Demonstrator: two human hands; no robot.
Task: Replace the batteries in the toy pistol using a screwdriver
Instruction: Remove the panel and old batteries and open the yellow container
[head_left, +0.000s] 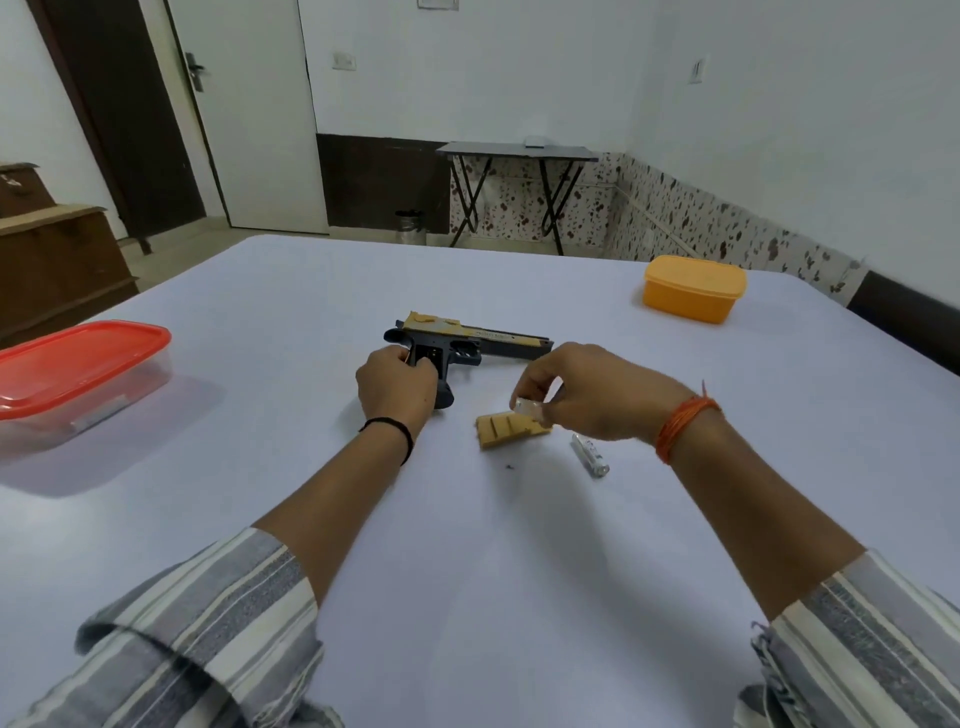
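Note:
A dark blue and tan toy pistol (498, 344) lies on its side at the middle of the table, barrel pointing right, its grip compartment open. My left hand (397, 384) grips the pistol's handle. My right hand (597, 397) pinches a small silvery battery (527, 406) just above the tan grip cover (506, 430), which lies loose on the table. A second silver battery (589, 456) rests to the right of the cover. A tiny dark screw (510, 467) sits just below the cover. No screwdriver is visible.
A clear box with a red lid (78, 371) stands at the table's left edge. An orange lidded box (693, 288) sits at the far right. The white table (467, 545) spreads between my arms. A folding table and a door stand beyond.

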